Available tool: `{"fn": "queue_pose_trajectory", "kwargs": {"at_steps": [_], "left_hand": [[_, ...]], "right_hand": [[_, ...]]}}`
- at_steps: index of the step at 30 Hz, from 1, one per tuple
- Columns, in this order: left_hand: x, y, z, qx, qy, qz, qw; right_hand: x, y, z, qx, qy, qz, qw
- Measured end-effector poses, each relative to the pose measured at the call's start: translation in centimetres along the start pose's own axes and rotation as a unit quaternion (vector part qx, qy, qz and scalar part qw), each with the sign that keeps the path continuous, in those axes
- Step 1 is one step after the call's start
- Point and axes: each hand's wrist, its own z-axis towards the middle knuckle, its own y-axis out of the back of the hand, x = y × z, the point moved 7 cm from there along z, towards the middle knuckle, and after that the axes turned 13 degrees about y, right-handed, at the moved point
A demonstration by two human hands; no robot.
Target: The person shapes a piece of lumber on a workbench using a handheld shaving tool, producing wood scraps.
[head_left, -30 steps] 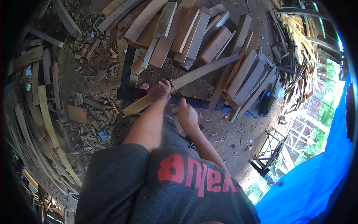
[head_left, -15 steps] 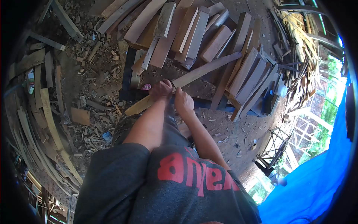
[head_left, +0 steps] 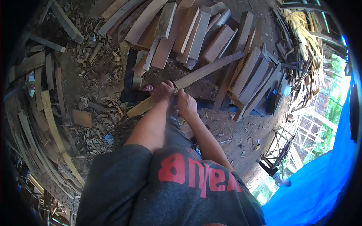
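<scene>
A long pale wooden board (head_left: 211, 70) lies slantwise in front of me, its near end emerging at the lower left past my left forearm. My left hand (head_left: 163, 91) is closed over the middle of this board. Close beside it, my right hand (head_left: 186, 102) is a fist at the board's near edge; what it grips is hidden by the fingers. A small dark, thin thing (head_left: 174, 85) shows between the two hands, across the board, too small to name. Under the board runs a dark frame (head_left: 207, 103).
Stacked planks (head_left: 184, 34) rest beyond the board, with more timber (head_left: 249, 79) to the right. Long curved-looking strips (head_left: 49, 124) lie at the left. Wood scraps (head_left: 102, 75) litter the ground. A blue tarp (head_left: 313, 188) hangs at lower right; a white container (head_left: 286, 90) stands by the timber.
Almost nothing differs. Both hands stay at the same spot on the board, and the view has shifted very slightly.
</scene>
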Motion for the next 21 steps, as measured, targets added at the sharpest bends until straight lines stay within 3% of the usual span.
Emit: {"fn": "queue_pose_trajectory", "kwargs": {"at_steps": [5, 7, 13, 18, 21], "left_hand": [[0.2, -0.5, 0.2, 0.008, -0.007, 0.025, 1.000], [-0.1, -0.5, 0.2, 0.014, -0.013, 0.019, 1.000], [0.1, 0.0, 0.2, 0.042, -0.017, 0.006, 0.999], [0.0, -0.7, 0.7, 0.073, 0.002, 0.029, 0.997], [0.1, -0.7, 0.7, 0.095, 0.011, 0.011, 0.995]], "right_hand": [[0.2, 1.7, -6.3, -0.003, -0.017, -0.009, 1.000], [-0.8, 0.8, -6.8, 0.017, -0.052, -0.027, 0.998], [0.0, -0.3, 0.1, -0.002, -0.033, 0.011, 0.999], [0.2, 1.1, -6.4, 0.003, -0.043, -0.005, 0.999], [0.0, 0.6, -5.3, 0.004, -0.065, -0.006, 0.998]]}}
